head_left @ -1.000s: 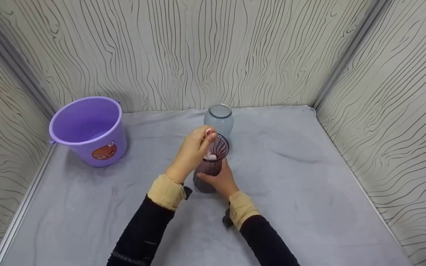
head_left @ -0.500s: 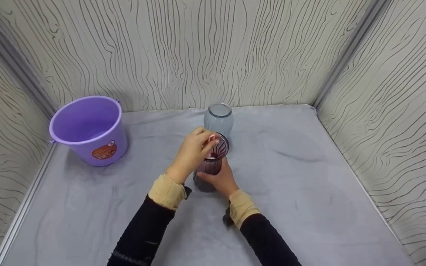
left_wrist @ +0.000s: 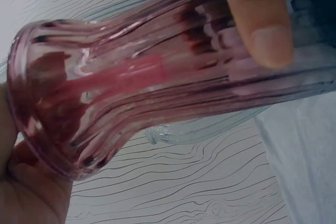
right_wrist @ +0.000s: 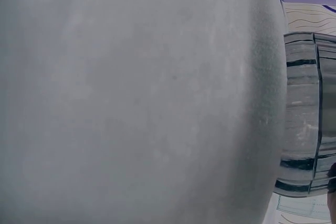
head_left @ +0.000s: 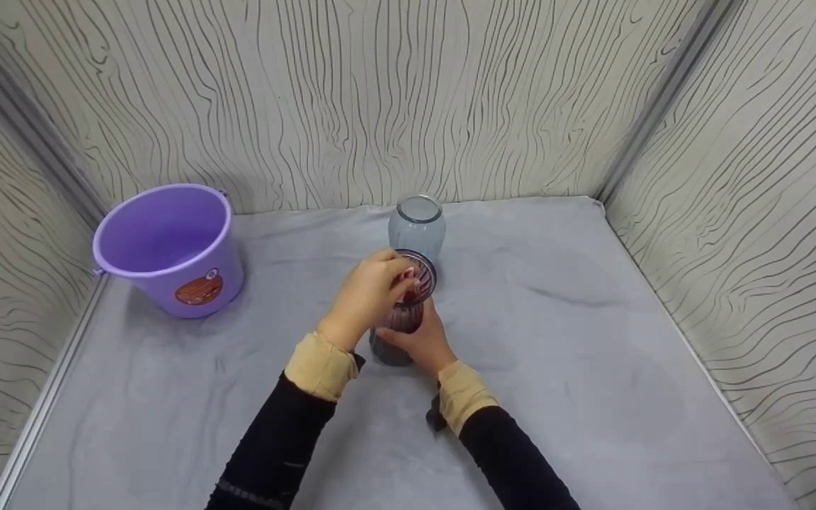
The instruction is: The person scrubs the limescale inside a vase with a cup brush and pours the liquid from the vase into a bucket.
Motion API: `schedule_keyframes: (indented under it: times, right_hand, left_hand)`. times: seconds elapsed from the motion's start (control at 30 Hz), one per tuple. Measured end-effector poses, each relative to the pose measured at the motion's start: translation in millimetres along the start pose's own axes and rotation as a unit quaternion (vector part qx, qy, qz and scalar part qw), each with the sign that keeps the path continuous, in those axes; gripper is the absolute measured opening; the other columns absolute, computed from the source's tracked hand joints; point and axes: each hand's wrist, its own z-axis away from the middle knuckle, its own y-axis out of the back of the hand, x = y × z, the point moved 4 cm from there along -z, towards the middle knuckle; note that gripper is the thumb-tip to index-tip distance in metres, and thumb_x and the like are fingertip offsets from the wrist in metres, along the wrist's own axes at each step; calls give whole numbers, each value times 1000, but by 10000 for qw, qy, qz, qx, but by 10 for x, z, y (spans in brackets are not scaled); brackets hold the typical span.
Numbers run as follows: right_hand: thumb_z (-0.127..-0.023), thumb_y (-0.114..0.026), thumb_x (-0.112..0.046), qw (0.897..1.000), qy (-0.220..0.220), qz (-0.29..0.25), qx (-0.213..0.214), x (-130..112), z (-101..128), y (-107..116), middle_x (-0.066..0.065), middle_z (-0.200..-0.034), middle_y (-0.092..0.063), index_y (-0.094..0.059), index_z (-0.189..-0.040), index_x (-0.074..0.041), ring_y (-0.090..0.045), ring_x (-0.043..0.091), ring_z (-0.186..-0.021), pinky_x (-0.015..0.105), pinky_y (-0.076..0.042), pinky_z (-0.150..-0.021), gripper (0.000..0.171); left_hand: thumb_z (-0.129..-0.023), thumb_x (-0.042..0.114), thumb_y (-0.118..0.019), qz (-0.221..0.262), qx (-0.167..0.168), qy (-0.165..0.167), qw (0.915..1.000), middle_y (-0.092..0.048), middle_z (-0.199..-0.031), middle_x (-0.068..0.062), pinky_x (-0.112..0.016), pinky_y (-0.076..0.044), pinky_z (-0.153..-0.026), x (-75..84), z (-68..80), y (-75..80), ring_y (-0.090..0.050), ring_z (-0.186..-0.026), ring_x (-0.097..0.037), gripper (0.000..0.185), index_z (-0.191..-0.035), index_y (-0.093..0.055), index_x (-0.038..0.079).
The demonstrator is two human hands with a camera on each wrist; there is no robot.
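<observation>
Now, starting at the left of the head view, a purple plastic bucket (head_left: 171, 248) stands on the grey cloth (head_left: 592, 340) near the back left corner, well apart from the hands. At the middle of the frame a ribbed, purple-tinted glass vase (head_left: 402, 319) stands on the cloth. The left hand (head_left: 369, 294) reaches over its flared mouth with fingers bunched together and dipped inside the rim, apparently pinching something pink; the left wrist view shows a pink smear through the glass (left_wrist: 136, 74). The right hand (head_left: 422, 343) wraps its curled fingers round the vase's lower body, steadying it. Just behind the vase stands a pale blue-grey glass jar (head_left: 418, 227), close but seemingly not touching. Doing this well probably means keeping the lower grip firm while the upper fingers work gently, so the vase neither tips nor knocks the jar. What the pink thing is cannot be made out, and the right wrist view is almost wholly cloth, with ribbed glass (right_wrist: 304, 114) cut off at its right edge.
</observation>
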Motion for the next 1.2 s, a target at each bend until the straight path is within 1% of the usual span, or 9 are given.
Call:
schedule_keyframes:
  times: [0.1,0.17,0.33,0.4,0.5,0.67,0.93,1.1,1.2]
  right_hand:
    - [-75,-89,-43,10000,54,-83,-8,-1,2,-7,13,-159,-35,-21,-157,-5,-39,26,-142,47,-30,-118,113]
    - [-77,-88,-39,9999,90,-113,-17,-4,-3,-12,14,-160,-34,-20,-157,-5,-39,26,-142,47,-30,-118,110]
    - [-78,-88,-35,9999,146,-65,-7,-4,-17,-12,15,-159,-36,-22,-156,-4,-41,27,-140,47,-31,-118,107]
    - [-77,-88,-39,9999,133,6,8,1,-15,-12,15,-158,-37,-23,-156,-4,-42,27,-140,47,-31,-118,109]
    - [-75,-89,-43,9999,128,23,32,2,-9,-9,15,-156,-39,-23,-156,-4,-44,27,-138,47,-33,-117,111]
    - [-75,-89,-44,9999,134,-60,26,-7,-2,-4,16,-154,-41,-23,-156,-3,-45,28,-136,47,-35,-115,112]
    - [-75,-89,-43,9998,3,-181,-22,4,4,0,13,-151,-45,-23,-156,-7,-49,25,-131,46,-40,-111,111]
    - [-75,-90,-40,9997,11,-248,-5,10,5,1,12,-146,-49,-27,-154,-8,-53,24,-125,43,-44,-107,106]
    - [-74,-90,-38,9997,-6,-233,24,3,4,-1,12,-145,-50,-27,-154,-7,-53,24,-125,43,-44,-107,106]
  left_hand:
    - [-99,12,-66,-62,-167,-193,9997,-62,-99,-11,-40,-55,-79,5,11,5,-62,-89,-26,12,-102,-71,1]
    - [-99,10,-65,12,-210,-300,9993,-63,-99,-12,-41,-55,-81,-1,15,8,-63,-90,-26,12,-104,-71,1]
    - [-96,7,-69,294,-80,-532,9981,-69,-100,-11,-40,-57,-80,-13,29,15,-68,-91,-26,12,-106,-74,4]
    - [-94,6,-70,289,-5,-588,9979,-71,-101,-10,-39,-57,-80,-9,34,15,-70,-92,-25,11,-105,-74,5]
    - [-92,4,-72,237,-1,-530,9983,-71,-100,-10,-38,-57,-80,3,29,11,-70,-93,-25,11,-102,-72,6]
    - [-89,-2,-73,189,-125,-283,9993,-70,-96,-10,-39,-57,-77,29,5,7,-70,-89,-25,12,-99,-71,5]
    - [-92,-1,-71,323,-367,-171,9987,-72,-102,-12,-39,-57,-85,33,-33,8,-69,-97,-25,11,-102,-72,2]
    - [-94,1,-69,247,-540,-63,9982,-71,-102,-10,-37,-57,-81,32,-43,3,-69,-96,-24,9,-102,-71,5]
    - [-93,2,-70,89,-637,13,9979,-70,-97,-10,-38,-57,-78,41,-56,0,-69,-92,-24,7,-98,-70,5]
